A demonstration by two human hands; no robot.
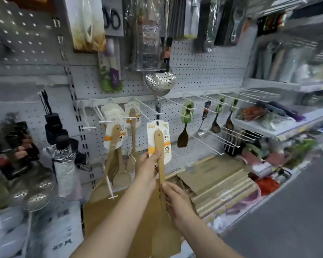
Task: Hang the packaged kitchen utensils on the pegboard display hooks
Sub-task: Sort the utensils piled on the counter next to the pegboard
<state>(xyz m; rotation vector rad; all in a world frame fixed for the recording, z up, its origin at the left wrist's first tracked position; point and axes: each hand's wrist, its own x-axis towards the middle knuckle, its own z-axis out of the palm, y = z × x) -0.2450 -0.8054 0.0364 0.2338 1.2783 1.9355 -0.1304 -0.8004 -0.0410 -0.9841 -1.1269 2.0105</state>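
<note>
I hold a wooden spatula (pixel 160 146) tied to a white and orange card (pixel 151 131) up in front of the grey pegboard (pixel 203 75). My left hand (pixel 147 166) pinches the card's lower edge and the handle. Lower down, my right hand (pixel 177 201) grips the spatula's handle. The card's hanging hole sits right at the tip of a long white hook (pixel 147 112). Two more carded wooden spatulas (pixel 116 138) hang on hooks to the left.
Several bare white hooks (pixel 179 105) jut out to the right, then dark ladles and a turner (pixel 183 135). A steel skimmer (pixel 159 81) and grater hang above. Folded umbrellas (pixel 62 157) hang left. A cardboard box (pixel 108 211) and bamboo mats (pixel 222 185) lie below.
</note>
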